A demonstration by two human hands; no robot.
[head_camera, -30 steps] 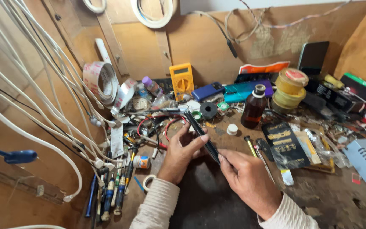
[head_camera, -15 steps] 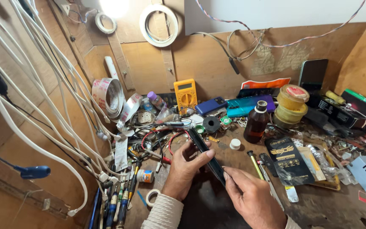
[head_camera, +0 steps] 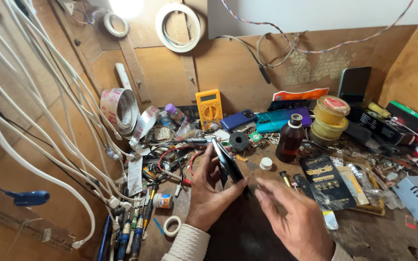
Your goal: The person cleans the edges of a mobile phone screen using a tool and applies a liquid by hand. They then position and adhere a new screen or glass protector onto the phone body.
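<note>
Black slim phone (head_camera: pixel 228 164) gripped by left hand (head_camera: pixel 208 191).

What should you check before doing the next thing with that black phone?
1. Left hand has hold of the black phone: ok.
2. Right hand on the phone: cannot tell, it is blurred beside it.
3. Phone lifted off the cluttered bench: ok.
4. Brown bottle upright, with the white cap lying beside it: not ok, it looks uncapped.
5. White cables away from both hands: ok.
</note>
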